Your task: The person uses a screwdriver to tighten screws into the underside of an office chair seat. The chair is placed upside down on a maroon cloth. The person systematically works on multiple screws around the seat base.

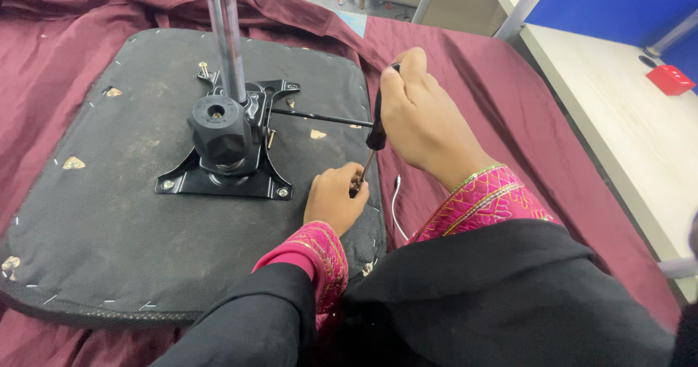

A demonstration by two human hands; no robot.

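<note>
The fingers of the right hand (422, 116) were wrapped tight around the black handle of a screwdriver (375, 120), held almost upright with the shaft slanting down and to the left. Just below, the fingers of the left hand (334, 201) were pinched narrow about the tip, steadying it where it met the seat underside (94, 214); whether a screw sat under the tip could not be told. To do this well, the tip would best be kept square and pressed down while turned, it was judged. To the left of the fingers, the black mounting plate (218, 181) was seen with its thin lever (320, 117) and chrome column (229, 47). Beyond lay a maroon cloth (509, 105) spread over the tabletop.
</note>
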